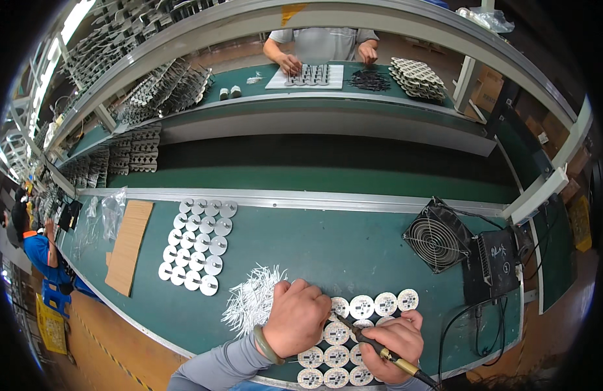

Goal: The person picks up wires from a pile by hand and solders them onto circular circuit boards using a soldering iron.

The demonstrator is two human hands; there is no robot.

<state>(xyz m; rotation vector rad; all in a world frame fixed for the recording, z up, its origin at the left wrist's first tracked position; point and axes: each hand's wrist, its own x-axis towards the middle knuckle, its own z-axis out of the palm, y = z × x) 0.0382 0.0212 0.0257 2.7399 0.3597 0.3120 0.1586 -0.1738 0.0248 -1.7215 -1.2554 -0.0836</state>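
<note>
My right hand [396, 345] grips a soldering iron [407, 366], its tip pointing left toward the round white circuit boards [336, 356]. Those boards lie in rows on the green bench below both hands. Just left of the iron's tip, my left hand [298, 319] is closed with its fingers pinched together over the boards; what they hold is hidden. A green bangle circles that wrist. Beside the left hand spreads a loose pile of short white wires [252, 300].
Silver metal discs [197, 242] sit in rows at left, near a brown cardboard sheet [129, 247]. A black fan [438, 234] and a black box with cables [493, 264] stand at right. Across a metal rail [295, 201], another person's hands [290, 64] work at a second bench.
</note>
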